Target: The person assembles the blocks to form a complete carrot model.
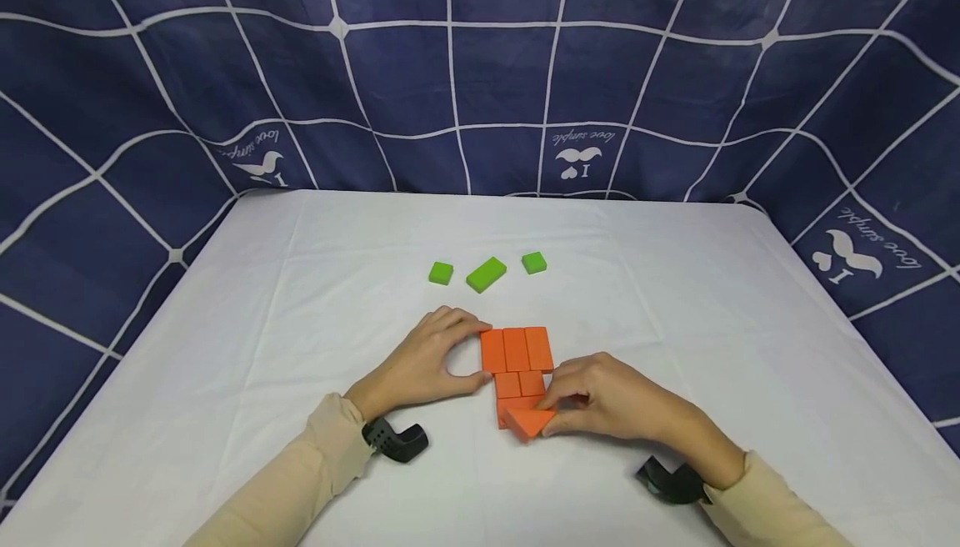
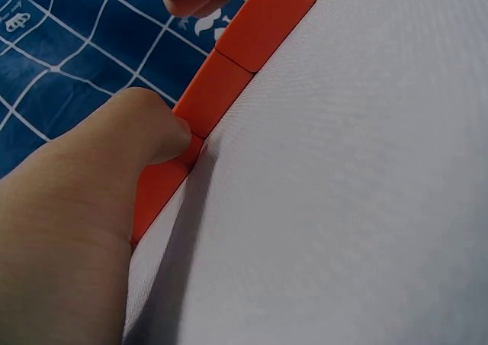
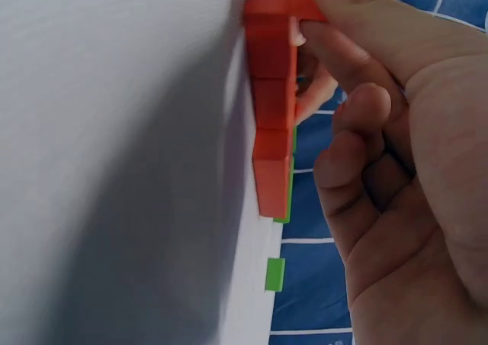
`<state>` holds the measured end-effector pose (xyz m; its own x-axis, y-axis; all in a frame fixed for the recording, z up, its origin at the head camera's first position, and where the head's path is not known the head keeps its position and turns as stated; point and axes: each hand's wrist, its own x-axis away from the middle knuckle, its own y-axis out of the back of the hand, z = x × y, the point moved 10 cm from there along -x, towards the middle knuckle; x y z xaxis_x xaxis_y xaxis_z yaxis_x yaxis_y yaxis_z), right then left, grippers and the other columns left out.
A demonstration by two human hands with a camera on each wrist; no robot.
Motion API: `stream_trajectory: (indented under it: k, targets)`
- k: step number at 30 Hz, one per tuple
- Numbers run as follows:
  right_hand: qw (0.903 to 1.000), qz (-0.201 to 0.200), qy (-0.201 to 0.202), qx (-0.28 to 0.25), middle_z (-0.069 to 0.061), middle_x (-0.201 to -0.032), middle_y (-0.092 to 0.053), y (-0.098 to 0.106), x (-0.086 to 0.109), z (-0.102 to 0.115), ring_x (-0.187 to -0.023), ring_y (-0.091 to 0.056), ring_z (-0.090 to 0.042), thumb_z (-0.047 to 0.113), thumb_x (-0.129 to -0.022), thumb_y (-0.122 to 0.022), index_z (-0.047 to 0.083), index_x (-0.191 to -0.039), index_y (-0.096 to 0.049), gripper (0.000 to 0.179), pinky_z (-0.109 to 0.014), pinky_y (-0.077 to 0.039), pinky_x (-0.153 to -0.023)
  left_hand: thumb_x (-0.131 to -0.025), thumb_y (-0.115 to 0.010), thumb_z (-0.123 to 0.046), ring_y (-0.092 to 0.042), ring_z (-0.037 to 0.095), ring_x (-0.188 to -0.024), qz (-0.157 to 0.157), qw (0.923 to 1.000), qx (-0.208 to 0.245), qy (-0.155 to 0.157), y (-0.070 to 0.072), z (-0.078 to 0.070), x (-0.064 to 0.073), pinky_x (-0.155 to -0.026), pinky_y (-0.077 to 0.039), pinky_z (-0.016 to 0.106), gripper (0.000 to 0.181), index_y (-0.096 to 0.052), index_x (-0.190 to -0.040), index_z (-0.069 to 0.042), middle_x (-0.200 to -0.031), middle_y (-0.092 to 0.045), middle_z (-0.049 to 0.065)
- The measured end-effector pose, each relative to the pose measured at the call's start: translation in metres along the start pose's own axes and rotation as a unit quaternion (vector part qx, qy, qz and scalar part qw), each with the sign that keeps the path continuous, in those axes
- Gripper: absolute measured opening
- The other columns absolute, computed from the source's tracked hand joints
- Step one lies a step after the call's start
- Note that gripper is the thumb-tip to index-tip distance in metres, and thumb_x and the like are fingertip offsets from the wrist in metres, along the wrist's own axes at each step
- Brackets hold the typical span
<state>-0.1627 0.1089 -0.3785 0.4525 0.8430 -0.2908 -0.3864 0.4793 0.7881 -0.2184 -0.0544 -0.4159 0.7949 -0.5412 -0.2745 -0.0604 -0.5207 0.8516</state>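
3 orange rectangular blocks (image 1: 516, 350) lie side by side on the white cloth-covered tabletop (image 1: 337, 280), 2 small orange blocks (image 1: 507, 384) sitting against them on the near side and 1 wide orange block (image 1: 504, 407) nearer again. We see the left hand (image 1: 431, 355) curved, its thumb and fingertip bracketing the leftmost rectangular block (image 1: 492, 351), probably to keep the rows aligned. The right hand (image 1: 611, 397) pinches an orange triangular block (image 1: 528, 424) by its right end, over the wide block's near edge; we judge that grip leaves the rest free, though whether the 2 touch we cannot tell. 3 green box-shaped blocks (image 1: 486, 274) lie apart, beyond, perhaps to leave working room
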Motion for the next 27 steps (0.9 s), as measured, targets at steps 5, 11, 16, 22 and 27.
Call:
stream_trajectory:
  k: [5, 11, 16, 22, 27]
  targets:
    - [0.9997, 0.001, -0.020, -0.014, 0.015, -0.091, -0.071, -0.004, 0.006, -0.003, -0.073, -0.056, 0.003, 0.032, -0.088, -0.082, 0.021, -0.101, -0.080, 0.017, -0.012, -0.046, -0.066, -0.084, -0.077, -0.050, -0.052, 0.013, -0.120, 0.004, 1.0000, 0.003, 0.002, -0.002, 0.000, -0.001, -0.106, -0.044, 0.041, 0.060, -0.066, -0.135, -0.020, -0.129, -0.062, -0.006]
    - [0.9994, -0.009, -0.031, -0.015, 0.018, -0.092, -0.070, -0.005, 0.009, -0.003, -0.073, -0.054, 0.004, 0.034, -0.089, -0.081, 0.026, -0.102, -0.077, 0.016, -0.013, -0.046, -0.065, -0.084, -0.077, -0.050, -0.052, 0.013, -0.120, 0.006, 1.0000, 0.004, 0.003, -0.003, 0.001, 0.000, -0.106, -0.044, 0.041, 0.060, -0.066, -0.135, -0.020, -0.129, -0.062, -0.006]
    - [0.9996, -0.027, -0.006, -0.010, 0.019, -0.096, -0.073, -0.005, 0.011, 0.001, -0.085, -0.063, 0.002, 0.029, -0.090, -0.080, 0.026, -0.104, -0.079, 0.014, -0.012, -0.050, -0.077, -0.084, -0.077, -0.050, -0.052, 0.013, -0.119, 0.009, 1.0000, 0.004, 0.002, -0.003, 0.000, -0.001, -0.105, -0.044, 0.041, 0.060, -0.066, -0.135, -0.020, -0.128, -0.062, -0.007]
    - [0.9991, -0.028, -0.029, 0.014, 0.021, -0.099, -0.069, -0.005, 0.014, -0.003, -0.089, -0.062, 0.002, 0.030, -0.089, -0.082, 0.030, -0.102, -0.074, 0.015, -0.017, -0.053, -0.083, -0.084, -0.077, -0.049, -0.052, 0.013, -0.119, 0.007, 1.0000, -0.001, 0.003, -0.002, 0.001, -0.001, -0.105, -0.045, 0.041, 0.060, -0.066, -0.135, -0.020, -0.129, -0.062, -0.006]
    - [0.9993, -0.027, -0.027, 0.005, 0.020, -0.101, -0.067, -0.007, 0.015, -0.005, -0.086, -0.060, 0.000, 0.027, -0.090, -0.082, 0.030, -0.103, -0.072, 0.017, -0.016, -0.052, -0.078, -0.084, -0.077, -0.050, -0.052, 0.013, -0.120, 0.007, 0.9999, 0.002, 0.007, -0.001, 0.001, -0.002, -0.105, -0.045, 0.042, 0.060, -0.066, -0.136, -0.020, -0.130, -0.062, -0.005]
